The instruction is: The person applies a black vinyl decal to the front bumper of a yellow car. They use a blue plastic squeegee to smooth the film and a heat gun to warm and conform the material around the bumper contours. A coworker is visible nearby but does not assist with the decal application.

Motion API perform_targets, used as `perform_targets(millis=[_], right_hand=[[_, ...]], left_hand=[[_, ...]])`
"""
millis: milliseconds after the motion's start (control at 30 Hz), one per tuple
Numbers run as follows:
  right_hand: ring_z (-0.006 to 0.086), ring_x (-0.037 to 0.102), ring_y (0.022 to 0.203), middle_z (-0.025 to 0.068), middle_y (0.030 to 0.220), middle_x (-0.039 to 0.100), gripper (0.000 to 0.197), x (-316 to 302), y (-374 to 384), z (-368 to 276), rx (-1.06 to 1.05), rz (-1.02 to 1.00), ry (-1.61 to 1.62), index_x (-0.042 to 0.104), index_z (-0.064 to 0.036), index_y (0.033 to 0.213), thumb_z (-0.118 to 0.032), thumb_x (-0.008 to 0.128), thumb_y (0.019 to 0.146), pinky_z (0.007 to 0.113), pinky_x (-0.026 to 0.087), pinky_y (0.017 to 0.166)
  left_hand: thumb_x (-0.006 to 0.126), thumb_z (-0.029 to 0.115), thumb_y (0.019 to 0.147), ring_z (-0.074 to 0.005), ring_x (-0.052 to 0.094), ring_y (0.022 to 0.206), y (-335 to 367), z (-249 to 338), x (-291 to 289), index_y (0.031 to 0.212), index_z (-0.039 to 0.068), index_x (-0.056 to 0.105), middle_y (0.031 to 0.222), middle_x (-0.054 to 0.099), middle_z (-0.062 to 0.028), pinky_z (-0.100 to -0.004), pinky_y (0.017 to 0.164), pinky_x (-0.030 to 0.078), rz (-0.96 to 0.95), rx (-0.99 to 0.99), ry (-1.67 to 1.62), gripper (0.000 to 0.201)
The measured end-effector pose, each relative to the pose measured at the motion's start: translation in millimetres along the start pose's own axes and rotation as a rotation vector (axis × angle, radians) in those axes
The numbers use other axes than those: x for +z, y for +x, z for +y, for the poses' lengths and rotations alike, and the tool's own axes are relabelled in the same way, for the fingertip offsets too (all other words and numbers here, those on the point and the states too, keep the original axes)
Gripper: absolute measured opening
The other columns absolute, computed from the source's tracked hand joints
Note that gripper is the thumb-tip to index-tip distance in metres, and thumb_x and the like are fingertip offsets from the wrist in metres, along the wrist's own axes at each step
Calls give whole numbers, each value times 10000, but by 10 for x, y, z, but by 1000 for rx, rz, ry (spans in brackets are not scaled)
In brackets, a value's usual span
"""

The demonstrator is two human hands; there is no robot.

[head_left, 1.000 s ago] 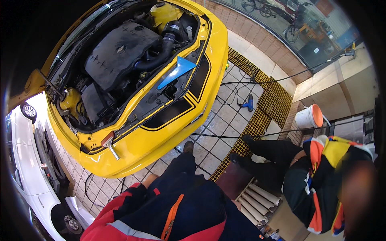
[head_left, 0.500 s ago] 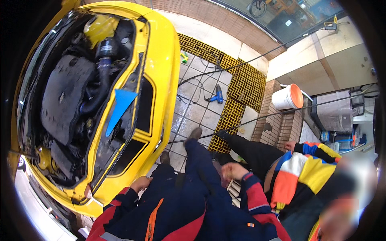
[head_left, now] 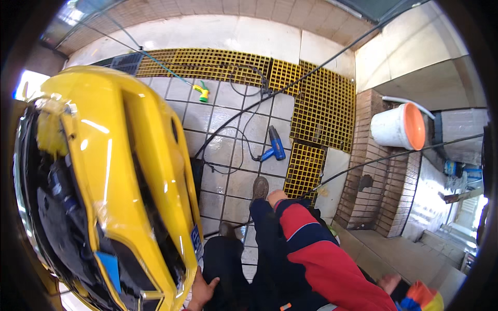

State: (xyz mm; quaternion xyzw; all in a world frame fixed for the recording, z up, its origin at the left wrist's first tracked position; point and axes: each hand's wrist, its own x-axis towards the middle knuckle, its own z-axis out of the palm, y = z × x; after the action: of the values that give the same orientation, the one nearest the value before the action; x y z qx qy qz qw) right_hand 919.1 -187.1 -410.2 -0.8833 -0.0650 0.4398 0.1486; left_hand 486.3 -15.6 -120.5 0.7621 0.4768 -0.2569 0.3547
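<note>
At the lower edge my left hand (head_left: 202, 291) rests against the lower corner of the yellow car's (head_left: 140, 155) front bumper, thumb spread away from the fingers. It appears to hold nothing. My right arm, in a red and navy sleeve, stretches forward, and my right hand (head_left: 276, 197) is low beside my brown shoe (head_left: 260, 187). Its fingers are mostly hidden, so I cannot see whether it holds anything. Beyond it a blue heat gun (head_left: 276, 144) lies on the grey tiles. A blue triangular piece (head_left: 110, 270) sits on the car's front.
A yellow-green spray nozzle (head_left: 202, 92) on a thin hose lies near the yellow floor grating (head_left: 324, 111). Black hoses (head_left: 228, 120) cross the floor. A white bucket (head_left: 391, 127) with an orange inside stands on the brick ledge (head_left: 363, 181). Another person's hand (head_left: 389, 283) shows at lower right.
My view has shifted closer to the bumper and floor. My right arm has reached forward and down; my left hand has come to the bumper. The other person is now mostly out of view.
</note>
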Motion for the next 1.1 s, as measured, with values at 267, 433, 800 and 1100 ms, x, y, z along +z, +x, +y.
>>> perform_targets(millis=[267, 433, 800, 1100], right_hand=[[435, 759, 1103, 311, 1122, 781, 630, 889, 2484, 258, 376, 128, 333, 772, 81, 1106, -495, 854, 864, 497, 564, 976], [305, 735, 933, 140, 1046, 780, 471, 1499, 3950, 476, 298, 606, 872, 727, -17, 1178, -362, 881, 896, 449, 559, 896], [147, 621, 610, 23, 814, 640, 216, -659, 2243, -524, 120, 444, 1257, 654, -67, 1081, -85, 810, 934, 330, 537, 543], [149, 576, 534, 33, 731, 590, 188, -3433, -1434, -2271, -507, 175, 700, 602, -22, 1103, -147, 729, 1043, 318, 503, 496]], left_hand=[[972, 309, 705, -511, 562, 1335, 1393, 1369, 292, 1645, -7, 336, 1419, 546, -313, -512, 1153, 479, -78, -123, 162, 1178], [979, 346, 663, -527, 426, 1470, 1939, 1368, 317, 1708, 39, 253, 1598, 425, -335, -573, 1247, 360, -12, -139, 135, 1309], [954, 472, 746, -481, 623, 1250, 1878, 1413, -49, 1605, 21, 424, 1363, 591, -278, -526, 1082, 531, -32, -80, 75, 1105], [740, 540, 949, -432, 649, 1324, 796, 923, -282, 1457, 7, 653, 1422, 685, -271, -469, 1142, 502, -112, -207, -394, 741]])
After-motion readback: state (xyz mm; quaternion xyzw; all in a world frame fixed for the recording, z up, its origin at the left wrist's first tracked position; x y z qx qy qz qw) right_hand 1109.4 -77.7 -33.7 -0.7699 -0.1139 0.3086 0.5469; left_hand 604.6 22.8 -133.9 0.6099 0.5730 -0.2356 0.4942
